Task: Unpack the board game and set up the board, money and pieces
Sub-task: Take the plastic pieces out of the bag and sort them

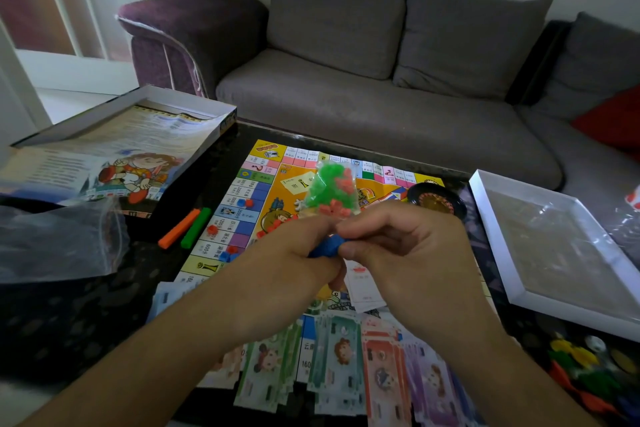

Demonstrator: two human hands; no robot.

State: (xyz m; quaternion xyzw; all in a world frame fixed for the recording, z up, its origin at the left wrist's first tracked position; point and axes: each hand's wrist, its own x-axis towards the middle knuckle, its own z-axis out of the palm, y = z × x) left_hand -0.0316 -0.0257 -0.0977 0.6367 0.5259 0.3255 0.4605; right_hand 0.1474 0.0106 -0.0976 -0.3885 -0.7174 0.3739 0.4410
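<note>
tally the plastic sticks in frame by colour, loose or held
Orange stick: 1, on the table
Green stick: 1, beside the orange one
Blue stick: 1, held by the left hand and right hand
Total: 3

This is a living room in a home. A grey sofa (363,94) with loose cushions (334,21) stands behind a low dark table (86,315), beside a door frame (93,10).
</note>
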